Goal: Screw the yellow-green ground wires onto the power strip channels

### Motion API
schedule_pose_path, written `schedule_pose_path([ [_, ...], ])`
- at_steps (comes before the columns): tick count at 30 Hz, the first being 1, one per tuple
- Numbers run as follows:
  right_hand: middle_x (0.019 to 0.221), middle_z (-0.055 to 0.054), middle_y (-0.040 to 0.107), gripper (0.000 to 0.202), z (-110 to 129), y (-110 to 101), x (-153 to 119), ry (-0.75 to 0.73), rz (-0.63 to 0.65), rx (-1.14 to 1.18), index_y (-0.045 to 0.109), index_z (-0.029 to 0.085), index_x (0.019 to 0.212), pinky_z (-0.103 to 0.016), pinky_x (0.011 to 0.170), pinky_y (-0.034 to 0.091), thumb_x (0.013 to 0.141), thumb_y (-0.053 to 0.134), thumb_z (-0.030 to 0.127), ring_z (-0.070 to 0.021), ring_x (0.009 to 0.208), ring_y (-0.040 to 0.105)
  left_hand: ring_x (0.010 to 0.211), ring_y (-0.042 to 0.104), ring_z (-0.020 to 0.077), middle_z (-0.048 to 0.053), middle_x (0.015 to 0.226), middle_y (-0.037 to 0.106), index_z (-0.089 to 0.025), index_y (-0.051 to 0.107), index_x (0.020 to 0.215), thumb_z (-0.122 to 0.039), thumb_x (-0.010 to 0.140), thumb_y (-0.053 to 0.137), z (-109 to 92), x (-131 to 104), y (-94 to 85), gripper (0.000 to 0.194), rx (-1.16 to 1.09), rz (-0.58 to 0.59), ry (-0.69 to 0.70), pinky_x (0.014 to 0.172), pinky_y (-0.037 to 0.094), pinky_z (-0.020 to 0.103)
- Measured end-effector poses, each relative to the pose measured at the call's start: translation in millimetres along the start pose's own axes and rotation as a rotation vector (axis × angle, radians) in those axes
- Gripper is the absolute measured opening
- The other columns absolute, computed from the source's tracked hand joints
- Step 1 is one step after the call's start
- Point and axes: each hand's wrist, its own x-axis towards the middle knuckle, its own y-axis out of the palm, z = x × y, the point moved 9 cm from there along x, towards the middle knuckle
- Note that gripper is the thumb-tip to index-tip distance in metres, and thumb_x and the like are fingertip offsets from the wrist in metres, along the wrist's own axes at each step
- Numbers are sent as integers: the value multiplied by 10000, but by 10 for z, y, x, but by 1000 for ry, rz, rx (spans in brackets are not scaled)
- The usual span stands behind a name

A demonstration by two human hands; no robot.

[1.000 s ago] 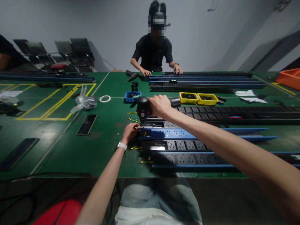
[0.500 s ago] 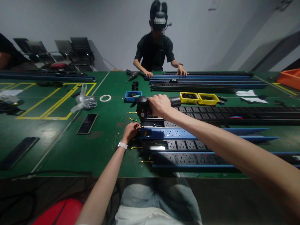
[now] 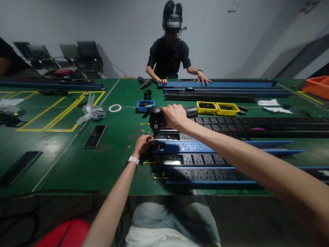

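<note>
My right hand is wrapped round a black cordless drill, which points straight down. The drill's tip meets the left end of a socket strip; the exact contact is too small to make out. Just beside that tip, my left hand has its fingertips pinched on a short yellow wire. Below lie a blue-edged strip and other black socket strips, side by side, with similar yellow wires sticking out of their left ends.
Beyond the drill stand a blue bin and two yellow bins. A tape ring, a plastic bag and two phones lie to the left. Across the green table, a co-worker touches long blue profiles.
My hands, the drill and the wire hold nearly the same place. The co-worker's hand on the right of the picture has shifted a little to the right along the blue profile.
</note>
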Motion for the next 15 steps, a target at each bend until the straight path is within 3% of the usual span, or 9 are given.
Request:
schedule_pose_path([
  [15, 936, -133, 734, 254, 4, -26, -22, -10, 3, -1, 728, 173, 970, -319, 711, 452, 734, 679, 255, -274, 884, 696, 864, 644, 204, 72, 963, 728, -217, 726, 970, -384, 930, 553, -16, -13, -24, 244, -5, 2, 7, 772, 464, 279],
])
